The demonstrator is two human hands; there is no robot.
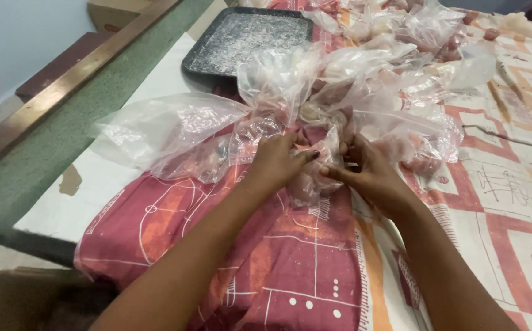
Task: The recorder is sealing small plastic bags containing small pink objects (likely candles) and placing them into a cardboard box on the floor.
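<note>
Both my hands meet over a small clear plastic bag [316, 175] with something pale pink inside, resting on a red and white patterned cloth [290, 257]. My left hand [278, 160] pinches the bag's top from the left. My right hand [364, 168] grips the same bag from the right, fingers curled on the plastic. Just beyond my hands lies a heap of several crumpled clear plastic bags [339, 92], some holding pinkish pieces.
A dark metal tray [247, 37] dusted with white grains sits at the far left of the cloth. A green ledge with a wooden strip [63, 116] runs along the left. A cardboard box [115, 12] stands at the top left, another box [26, 300] at bottom left.
</note>
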